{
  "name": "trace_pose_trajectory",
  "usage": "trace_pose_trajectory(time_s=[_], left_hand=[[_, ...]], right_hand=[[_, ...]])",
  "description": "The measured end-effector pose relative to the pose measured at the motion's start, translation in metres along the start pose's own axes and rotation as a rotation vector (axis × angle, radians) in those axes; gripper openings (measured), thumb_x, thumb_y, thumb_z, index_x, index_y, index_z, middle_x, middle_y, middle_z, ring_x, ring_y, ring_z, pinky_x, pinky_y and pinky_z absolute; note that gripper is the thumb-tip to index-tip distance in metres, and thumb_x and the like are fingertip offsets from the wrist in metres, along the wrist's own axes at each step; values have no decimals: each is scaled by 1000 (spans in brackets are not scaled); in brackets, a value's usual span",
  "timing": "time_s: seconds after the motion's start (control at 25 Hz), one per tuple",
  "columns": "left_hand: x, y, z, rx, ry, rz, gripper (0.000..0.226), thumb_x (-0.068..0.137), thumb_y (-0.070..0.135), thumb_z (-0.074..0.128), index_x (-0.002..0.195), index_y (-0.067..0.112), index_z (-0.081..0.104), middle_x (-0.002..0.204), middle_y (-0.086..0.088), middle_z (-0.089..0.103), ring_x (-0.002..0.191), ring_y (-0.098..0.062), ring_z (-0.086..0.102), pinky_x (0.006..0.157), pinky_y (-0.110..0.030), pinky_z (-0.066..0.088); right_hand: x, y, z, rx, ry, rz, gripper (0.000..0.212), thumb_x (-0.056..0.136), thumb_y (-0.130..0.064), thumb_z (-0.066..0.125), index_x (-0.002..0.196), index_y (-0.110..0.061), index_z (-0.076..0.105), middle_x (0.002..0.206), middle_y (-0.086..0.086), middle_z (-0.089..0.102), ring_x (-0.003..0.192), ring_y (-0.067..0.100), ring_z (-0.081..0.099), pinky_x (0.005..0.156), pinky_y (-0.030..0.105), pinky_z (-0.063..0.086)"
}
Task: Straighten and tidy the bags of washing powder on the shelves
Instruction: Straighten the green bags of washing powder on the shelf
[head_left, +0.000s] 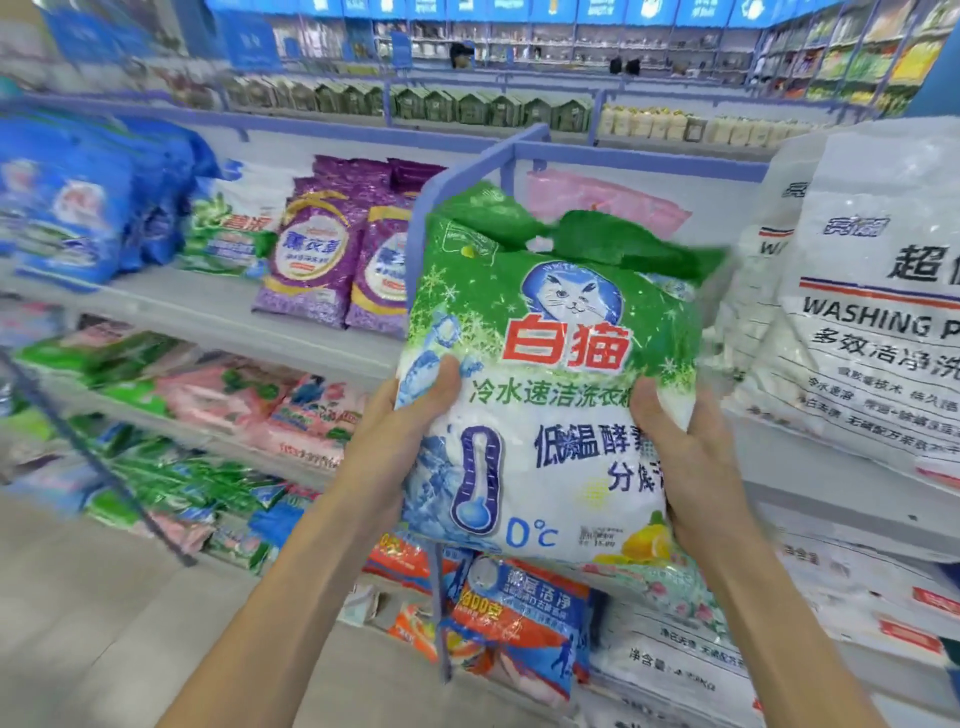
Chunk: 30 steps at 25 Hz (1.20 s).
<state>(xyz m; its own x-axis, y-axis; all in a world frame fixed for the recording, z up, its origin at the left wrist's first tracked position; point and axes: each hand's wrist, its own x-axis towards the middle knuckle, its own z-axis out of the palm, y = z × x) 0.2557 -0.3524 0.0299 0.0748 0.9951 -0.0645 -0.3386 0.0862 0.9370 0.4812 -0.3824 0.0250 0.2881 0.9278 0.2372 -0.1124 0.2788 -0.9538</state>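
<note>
Green bag (545, 374), centre frame: thin plastic film, glossy, crinkled, with highlights across the print; top edge crumpled. Purple bags (311, 260), left of centre: plastic film, shiny, finely speckled print. White bag (878, 322), right edge: plastic, semi-gloss, wrinkled. Blue bags (67, 208), upper left: glossy plastic, blurred. Pink bags (311, 415), lower left: soft plastic, slight sheen. Shelf (208, 317): smooth, matt, pale; material uncertain. Frame post (415, 249): smooth painted blue, satin. Floor (104, 597), lower left: smooth, matt, beige.

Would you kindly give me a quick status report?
Left hand, right hand both gripping green-and-white bag. Bag upright, off shelf. Nothing in the way.
</note>
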Motion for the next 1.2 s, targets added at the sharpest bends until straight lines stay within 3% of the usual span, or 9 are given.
trace_pose_trajectory(time_s=[0.16,0.36,0.56,0.76,1.04,1.2], left_hand=[[-34,22,-63,-20,62,16,53,77,43,72,122,14,67,104,-11,79,88,-29,78,67,-40,63],[-86,53,-172,-71,192,31,42,82,37,70,115,11,70,101,-14,79,86,-28,78,64,-39,63],[-130,74,-295,-115,393,49,44,84,35,73,121,12,70,108,-15,78,96,-33,76,82,-44,60],[-155,103,-399,-146,517,86,22,94,28,66,109,13,71,99,-14,79,81,-27,78,62,-37,63],[-128,143,-545,-115,673,109,35,93,32,66,120,9,68,107,-16,78,91,-32,77,69,-41,63],[-96,178,-631,-92,748,111,37,94,31,65,121,7,68,108,-17,77,94,-34,76,72,-43,64]], right_hand=[[-25,1,65,4,-101,-2,23,98,-19,61,120,-24,65,106,-6,79,94,13,75,71,26,59],[-67,18,176,28,-239,69,25,99,-18,62,123,-23,66,110,-1,78,99,17,75,74,28,60],[-104,50,302,30,-383,135,24,97,-14,63,120,-16,68,106,1,79,98,19,74,81,32,61],[-131,81,420,40,-544,206,29,98,-17,63,127,-18,65,116,5,76,109,27,72,94,42,57],[-124,134,588,78,-655,276,27,98,-17,64,125,-15,65,114,9,77,105,33,73,92,52,58],[-104,163,696,96,-736,336,27,98,-16,64,125,-15,64,111,6,78,101,28,75,79,39,63]])
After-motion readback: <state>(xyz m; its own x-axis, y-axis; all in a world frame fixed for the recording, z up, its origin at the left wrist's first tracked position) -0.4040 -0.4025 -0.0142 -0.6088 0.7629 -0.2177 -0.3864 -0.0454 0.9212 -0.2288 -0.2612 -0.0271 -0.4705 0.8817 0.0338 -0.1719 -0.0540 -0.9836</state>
